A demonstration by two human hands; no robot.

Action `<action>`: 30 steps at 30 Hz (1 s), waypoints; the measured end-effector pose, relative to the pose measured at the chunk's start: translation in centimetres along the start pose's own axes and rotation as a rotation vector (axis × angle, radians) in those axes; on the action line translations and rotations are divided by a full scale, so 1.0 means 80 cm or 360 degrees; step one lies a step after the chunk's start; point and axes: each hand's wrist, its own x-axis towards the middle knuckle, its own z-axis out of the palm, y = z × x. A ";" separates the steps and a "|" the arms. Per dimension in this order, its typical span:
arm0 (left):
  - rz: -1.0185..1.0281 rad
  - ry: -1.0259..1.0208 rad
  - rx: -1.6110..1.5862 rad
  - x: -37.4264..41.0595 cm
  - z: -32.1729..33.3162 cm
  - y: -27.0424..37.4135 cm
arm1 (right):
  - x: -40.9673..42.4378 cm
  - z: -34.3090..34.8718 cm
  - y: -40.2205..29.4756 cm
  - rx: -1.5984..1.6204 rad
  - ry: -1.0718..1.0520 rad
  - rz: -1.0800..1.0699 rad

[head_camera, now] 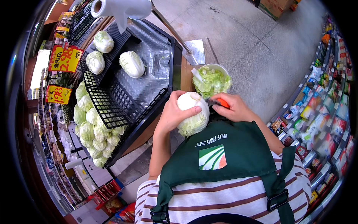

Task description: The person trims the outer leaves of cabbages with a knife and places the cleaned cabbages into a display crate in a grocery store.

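Observation:
A napa cabbage (193, 112) rests in the grip of my left hand (176, 109), whose thumb lies across its front. Its white base points up and away from me. My right hand (233, 106) is closed around the orange handle (223, 103) of a knife. The dark blade (210, 102) reaches toward the right side of the cabbage, and I cannot tell whether it touches. Just beyond both hands, a white bucket (223, 68) holds loose, pale green cabbage leaves (211, 81).
At left is a black display stand (156, 70) with several napa cabbages (132, 64). Round cabbages (92, 123) are piled beside its black grid divider (103, 98). A plastic bag roll (123, 8) hangs above on a metal post (173, 28). Shelves of packaged goods (316, 120) line the right.

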 end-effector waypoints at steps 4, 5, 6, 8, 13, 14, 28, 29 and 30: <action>0.0040 -0.0053 -0.0273 -0.014 0.002 -0.001 | -0.013 0.001 0.001 -0.0278 0.0055 -0.0090; 0.0047 -0.0055 -0.0301 -0.016 0.006 0.001 | -0.014 -0.001 -0.004 -0.0350 0.0096 -0.0100; 0.0055 -0.0057 -0.0329 -0.017 0.009 0.003 | -0.015 -0.003 -0.007 -0.0422 0.0137 -0.0110; 0.0081 0.0030 -0.0284 -0.017 0.015 0.007 | -0.014 -0.009 -0.010 -0.0547 0.0121 -0.0129; 0.0139 0.0206 -0.0025 -0.018 0.032 0.015 | -0.017 -0.007 -0.004 -0.0643 0.0102 -0.0067; 0.0144 0.0228 0.0051 -0.019 0.034 0.019 | -0.016 -0.006 -0.003 -0.0643 0.0091 -0.0049; 0.0090 0.0165 0.0172 0.001 0.052 0.021 | -0.021 0.008 0.026 -0.0759 0.0227 0.0386; 0.0068 0.0153 0.0160 0.004 0.053 0.015 | -0.021 0.010 0.035 -0.0779 0.0233 0.0472; 0.0047 0.0140 0.0148 0.007 0.053 0.013 | -0.020 0.013 0.047 -0.0798 0.0240 0.0559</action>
